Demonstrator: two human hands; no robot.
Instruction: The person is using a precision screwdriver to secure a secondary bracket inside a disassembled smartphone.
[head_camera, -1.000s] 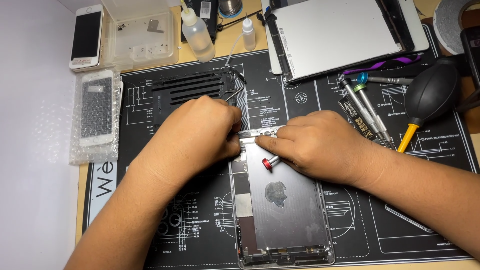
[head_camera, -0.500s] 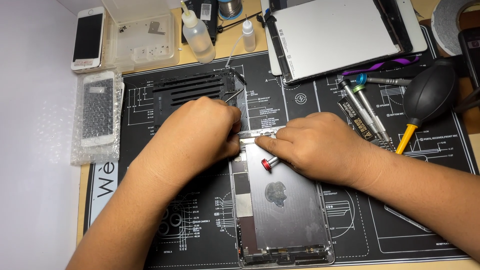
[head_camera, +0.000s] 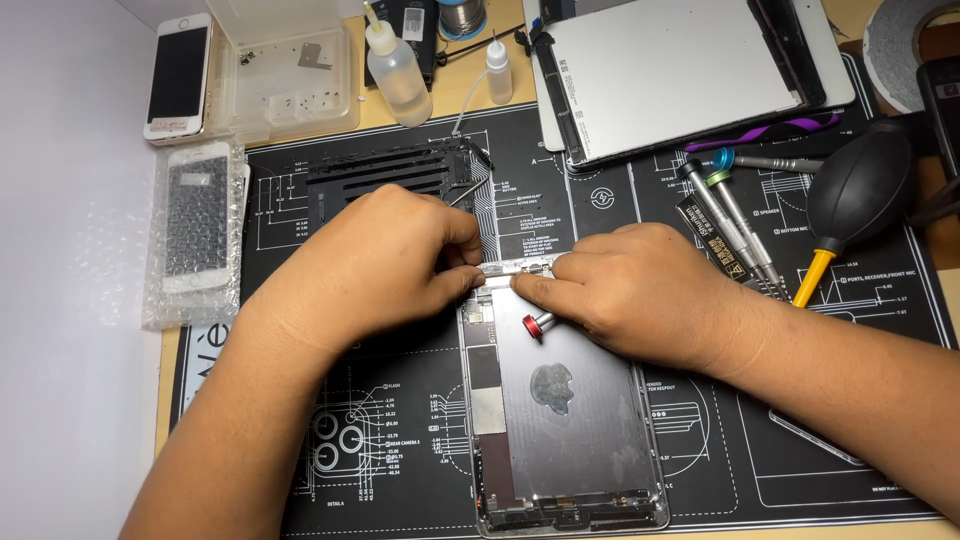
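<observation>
Workpiece: opened tablet shell (head_camera: 570, 420), lying flat on the black repair mat (head_camera: 400, 420), near its front edge.
Left hand (head_camera: 375, 265): fingers drawn together, pinching the top edge of the shell from the left.
Right hand (head_camera: 640, 290): fingers closed on a small screwdriver with a red cap (head_camera: 537, 324); fingertips meet the left hand's at the shell's top edge.
Behind the shell: detached screen panel (head_camera: 680, 70), upper right of the mat.
Right side: spare screwdrivers (head_camera: 735, 225) and a black air blower (head_camera: 855, 195).
Left side: phone in bubble wrap (head_camera: 195, 225), well apart from the hands.
</observation>
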